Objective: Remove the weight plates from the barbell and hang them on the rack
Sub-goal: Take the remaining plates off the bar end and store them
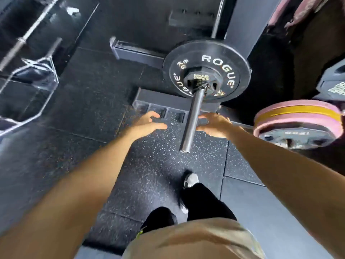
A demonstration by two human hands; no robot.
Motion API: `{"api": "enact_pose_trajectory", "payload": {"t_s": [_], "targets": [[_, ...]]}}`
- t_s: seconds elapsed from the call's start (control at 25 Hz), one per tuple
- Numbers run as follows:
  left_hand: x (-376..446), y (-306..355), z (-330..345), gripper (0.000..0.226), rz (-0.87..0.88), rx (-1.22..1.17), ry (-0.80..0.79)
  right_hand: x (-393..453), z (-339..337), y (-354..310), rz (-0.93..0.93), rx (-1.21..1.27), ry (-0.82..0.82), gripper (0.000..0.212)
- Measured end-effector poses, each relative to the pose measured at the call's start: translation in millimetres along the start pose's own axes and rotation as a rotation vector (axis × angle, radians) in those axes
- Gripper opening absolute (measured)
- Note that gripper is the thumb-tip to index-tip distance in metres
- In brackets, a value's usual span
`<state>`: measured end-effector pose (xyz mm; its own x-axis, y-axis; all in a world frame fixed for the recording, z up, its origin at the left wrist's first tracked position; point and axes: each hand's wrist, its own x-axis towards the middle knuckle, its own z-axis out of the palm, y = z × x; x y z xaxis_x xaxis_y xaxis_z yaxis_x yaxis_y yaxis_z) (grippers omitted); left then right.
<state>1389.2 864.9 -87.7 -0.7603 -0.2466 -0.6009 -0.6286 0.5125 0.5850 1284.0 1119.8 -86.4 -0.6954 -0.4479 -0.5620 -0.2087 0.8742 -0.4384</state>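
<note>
A black ROGUE weight plate (214,58) sits on the barbell sleeve (192,120), with a smaller black plate (199,76) and a spring collar (202,86) in front of it. The steel sleeve end points toward me. My left hand (149,123) reaches forward on the left of the sleeve, fingers spread and holding nothing. To the sleeve's right is my right hand (214,124), fingers loose, also without anything in it. Neither hand touches the sleeve or plates.
Pink and yellow plates (298,118) hang on a rack peg at the right, with dark plates (334,85) behind. The rack's dark upright (248,25) and base beams (160,101) lie ahead. A hex bar (35,75) rests on the left floor. My shoe (190,180) stands below the sleeve.
</note>
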Motion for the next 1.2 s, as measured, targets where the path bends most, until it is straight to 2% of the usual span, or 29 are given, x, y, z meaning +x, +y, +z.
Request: {"api": "enact_pose_trajectory", "payload": {"t_s": [0.2, 0.4, 0.68, 0.8, 1.0, 1.2], "targets": [[-75, -69, 25, 0.060, -0.234, -0.141, -0.084, -34, 62, -9, -0.014, -0.084, -0.245, 0.060], [-110, -130, 35, 0.065, -0.371, -0.371, 0.084, -14, 94, -40, -0.046, -0.276, -0.473, 0.067], [-105, -215, -13, 0.067, -0.527, -0.636, 0.196, 76, 111, -166, -0.121, -0.391, -0.504, 0.068], [-82, -254, -73, 0.066, -0.509, -0.625, 0.205, 118, 123, -236, -0.134, -0.398, -0.509, 0.070], [-44, -329, -226, 0.070, -0.476, -0.558, 0.141, 188, 135, -371, -0.098, -0.262, -0.480, 0.069], [33, -358, -355, 0.072, -0.437, -0.444, 0.078, 265, 125, -467, -0.053, -0.172, -0.401, 0.067]]}}
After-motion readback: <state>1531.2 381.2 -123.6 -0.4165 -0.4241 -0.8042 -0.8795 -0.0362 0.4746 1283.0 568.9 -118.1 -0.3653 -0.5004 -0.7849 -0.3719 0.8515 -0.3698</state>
